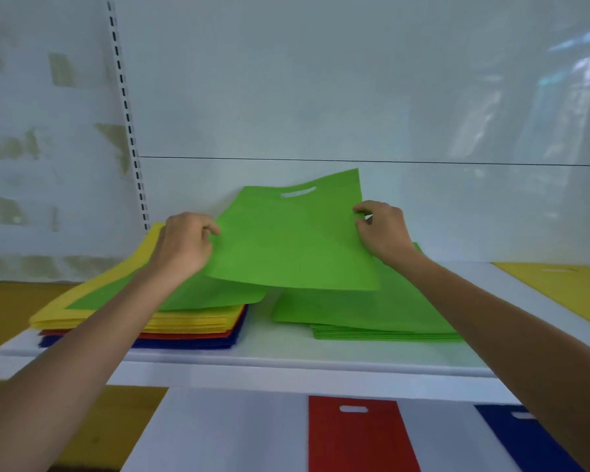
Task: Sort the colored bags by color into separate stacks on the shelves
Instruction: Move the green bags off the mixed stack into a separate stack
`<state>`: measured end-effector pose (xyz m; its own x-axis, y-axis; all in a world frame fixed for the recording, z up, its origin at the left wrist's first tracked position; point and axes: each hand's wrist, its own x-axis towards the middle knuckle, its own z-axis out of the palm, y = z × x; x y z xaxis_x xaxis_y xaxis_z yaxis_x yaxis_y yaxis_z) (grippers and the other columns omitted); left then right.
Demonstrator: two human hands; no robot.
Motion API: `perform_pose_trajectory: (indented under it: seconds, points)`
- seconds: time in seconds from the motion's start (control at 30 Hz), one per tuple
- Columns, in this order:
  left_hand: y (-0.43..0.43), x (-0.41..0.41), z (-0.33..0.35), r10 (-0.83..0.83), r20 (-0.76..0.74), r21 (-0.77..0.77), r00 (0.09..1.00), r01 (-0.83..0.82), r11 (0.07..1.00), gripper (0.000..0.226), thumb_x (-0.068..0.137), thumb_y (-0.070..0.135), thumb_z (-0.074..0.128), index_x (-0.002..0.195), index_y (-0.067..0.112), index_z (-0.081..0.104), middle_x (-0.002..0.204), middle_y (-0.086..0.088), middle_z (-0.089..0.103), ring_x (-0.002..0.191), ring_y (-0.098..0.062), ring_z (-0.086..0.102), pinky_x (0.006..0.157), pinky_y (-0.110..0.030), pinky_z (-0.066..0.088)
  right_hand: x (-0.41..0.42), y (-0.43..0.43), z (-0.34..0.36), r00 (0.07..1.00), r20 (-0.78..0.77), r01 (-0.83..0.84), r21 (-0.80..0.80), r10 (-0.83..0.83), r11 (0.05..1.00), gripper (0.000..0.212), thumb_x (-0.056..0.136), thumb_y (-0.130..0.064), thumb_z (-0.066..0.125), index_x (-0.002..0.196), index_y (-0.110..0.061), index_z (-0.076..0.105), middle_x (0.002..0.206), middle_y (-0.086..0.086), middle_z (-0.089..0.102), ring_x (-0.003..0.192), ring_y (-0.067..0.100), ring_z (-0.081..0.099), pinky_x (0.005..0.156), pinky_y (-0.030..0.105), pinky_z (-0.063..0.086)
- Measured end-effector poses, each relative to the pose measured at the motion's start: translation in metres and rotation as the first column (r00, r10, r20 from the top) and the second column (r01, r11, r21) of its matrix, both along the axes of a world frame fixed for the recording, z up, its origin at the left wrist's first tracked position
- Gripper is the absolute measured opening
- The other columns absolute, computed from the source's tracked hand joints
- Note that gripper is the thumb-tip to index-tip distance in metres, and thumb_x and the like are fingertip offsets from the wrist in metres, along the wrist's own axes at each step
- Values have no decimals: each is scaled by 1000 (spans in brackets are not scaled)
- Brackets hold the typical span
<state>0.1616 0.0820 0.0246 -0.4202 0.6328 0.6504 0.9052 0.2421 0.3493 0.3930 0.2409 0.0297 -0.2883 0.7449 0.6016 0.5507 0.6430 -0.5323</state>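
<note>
A flat green bag (292, 240) with a cut-out handle hangs in the air above the white shelf (286, 352). My left hand (184, 243) pinches its left edge and my right hand (382, 229) pinches its right edge. Under its left side lies a mixed pile (171, 325) of yellow, red and blue bags with another green bag on top. To the right sits a stack of green bags (372, 318), partly under the held bag.
A yellow bag (566, 284) lies at the shelf's far right. On the lower shelf are a red bag (358, 437) and a blue bag (528, 444). A white back panel with a slotted upright (130, 124) stands behind.
</note>
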Motion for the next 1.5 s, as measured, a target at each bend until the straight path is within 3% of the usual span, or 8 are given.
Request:
perform_pose_trajectory:
  seconds: [0.17,0.43,0.57,0.83,1.03,1.27,1.37,1.5]
  points:
    - [45,69,-8,-111,125,-161,986,131,978,28,88,-2,46,109,-3,66,117,-20,63,103,-30,61,90,-34,43,66,31,3,989,119,104,-99,-92,990,43,89,-8,49,132,-5,50,136,14,49,123,29,47,104,39,39]
    - [88,116,-51,-112,143,-459,983,166,873,22,85,17,53,94,-1,65,102,-17,66,95,-28,61,73,-29,43,118,46,-33,891,453,172,-260,-37,950,46,92,-10,47,138,-3,41,141,17,42,127,29,42,100,28,35]
    - [86,117,-64,-8,99,-560,995,63,826,37,86,35,48,107,7,62,114,-18,61,106,-31,56,84,-30,46,123,53,-50,844,536,212,-363,17,907,48,95,-21,45,139,-3,36,145,14,39,132,27,36,104,28,32]
    - [86,138,-57,17,167,-479,986,66,875,44,88,38,48,125,14,49,129,-10,53,117,-25,51,88,-29,41,130,65,-55,897,435,147,-454,75,879,61,94,-36,51,145,-9,29,151,10,29,137,25,30,106,29,29]
    - [86,140,-61,-27,212,-485,977,129,865,44,86,36,52,123,13,50,130,-12,49,117,-28,49,91,-31,41,132,62,-51,827,552,174,-430,105,886,61,93,-35,53,144,-12,31,152,8,27,138,24,28,108,29,27]
    - [73,107,-24,-187,153,-218,970,218,951,35,85,23,57,117,9,61,126,-10,58,117,-23,52,94,-26,38,91,44,-25,870,488,184,-199,-65,963,51,93,-24,53,138,-4,40,145,12,39,134,25,35,105,28,30]
    - [52,67,-5,-164,145,-184,976,189,965,33,86,23,57,117,12,61,127,-9,57,119,-23,51,95,-28,39,48,32,-14,912,408,126,-179,-43,976,45,91,-23,55,132,-6,48,137,14,49,125,26,45,100,30,36]
    - [13,-18,-4,2,151,-298,989,43,954,36,88,21,54,122,12,57,132,-9,53,121,-24,49,98,-31,40,-18,7,-9,936,347,38,-250,53,968,41,89,-24,57,125,-6,52,121,15,57,98,25,58,75,25,42]
